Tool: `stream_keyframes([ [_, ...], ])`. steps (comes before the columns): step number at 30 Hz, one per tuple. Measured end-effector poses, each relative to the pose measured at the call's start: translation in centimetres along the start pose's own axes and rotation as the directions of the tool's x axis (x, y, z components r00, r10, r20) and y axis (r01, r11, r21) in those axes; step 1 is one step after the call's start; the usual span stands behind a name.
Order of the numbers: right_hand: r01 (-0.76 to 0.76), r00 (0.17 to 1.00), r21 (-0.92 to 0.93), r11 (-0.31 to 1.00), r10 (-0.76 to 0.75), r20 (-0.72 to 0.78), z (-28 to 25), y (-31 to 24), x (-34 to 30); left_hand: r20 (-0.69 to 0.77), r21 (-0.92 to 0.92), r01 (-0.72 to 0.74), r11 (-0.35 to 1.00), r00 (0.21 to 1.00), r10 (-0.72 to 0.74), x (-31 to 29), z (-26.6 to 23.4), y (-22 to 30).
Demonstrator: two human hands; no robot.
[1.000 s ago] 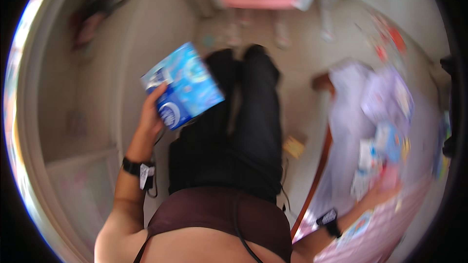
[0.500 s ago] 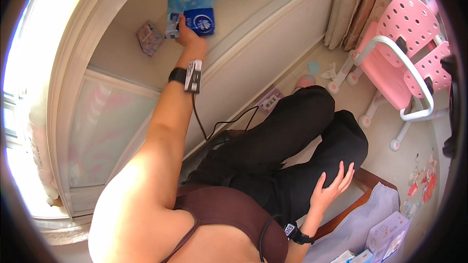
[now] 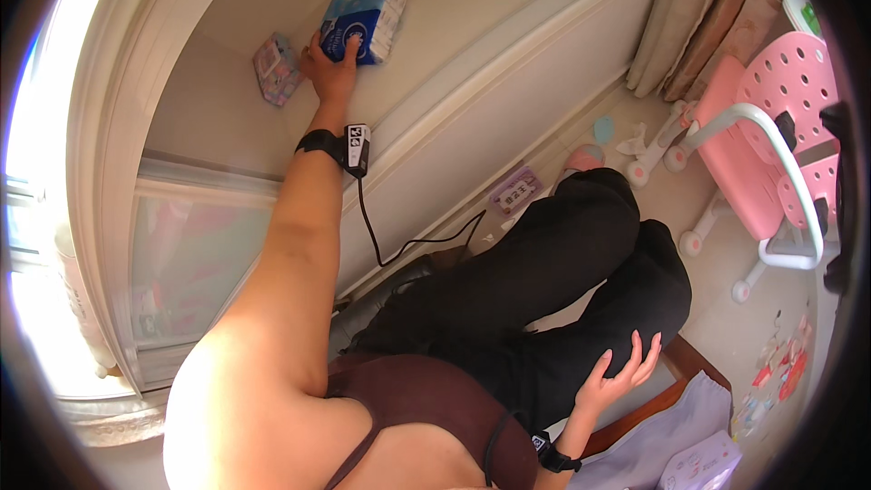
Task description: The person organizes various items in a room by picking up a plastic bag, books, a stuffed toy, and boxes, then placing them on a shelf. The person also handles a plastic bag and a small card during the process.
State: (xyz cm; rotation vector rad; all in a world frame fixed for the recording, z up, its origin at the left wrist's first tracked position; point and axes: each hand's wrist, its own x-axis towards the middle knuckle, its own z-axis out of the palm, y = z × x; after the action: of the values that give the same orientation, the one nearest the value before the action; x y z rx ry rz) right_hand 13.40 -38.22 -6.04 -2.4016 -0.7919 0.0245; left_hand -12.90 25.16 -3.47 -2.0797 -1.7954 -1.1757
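Observation:
A blue soft pack of tissues [image 3: 367, 14] rests on the pale ledge at the upper left, its white patterned side turned to the right. My left hand [image 3: 332, 73] grips its near end, the thumb across the printed front and the fingers round the left edge. Just left of that hand, a small pink and blue patterned box [image 3: 276, 70] lies on the ledge. My right hand [image 3: 621, 379] hovers beside my black-trousered leg with fingers spread, holding nothing.
A black cable [image 3: 399, 249] hangs from the device on my left wrist. On the right stands a pink chair [image 3: 739, 150] with white legs. A purple box [image 3: 514, 189] lies by the cabinet base. A lilac cloth [image 3: 671, 422] covers something at the lower right.
The tissue pack has turned and tilted, so its patterned side now shows. My left hand has shifted its hold on it. The right hand sits slightly lower, still spread.

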Motion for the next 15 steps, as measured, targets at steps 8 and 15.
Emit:
stream_keyframes([
  [8,0.003,1.0,-0.007,1.0,-0.003,0.01,0.0,-0.3,0.0,-0.094,-0.07,0.309,0.948,0.944,-0.315,0.2,0.5,4.3],
  [15,0.005,1.0,-0.003,1.0,-0.005,0.01,-0.1,-0.5,-0.1,-0.2,0.037,0.017,0.999,0.98,-0.01,1.8,4.8,5.1],
])
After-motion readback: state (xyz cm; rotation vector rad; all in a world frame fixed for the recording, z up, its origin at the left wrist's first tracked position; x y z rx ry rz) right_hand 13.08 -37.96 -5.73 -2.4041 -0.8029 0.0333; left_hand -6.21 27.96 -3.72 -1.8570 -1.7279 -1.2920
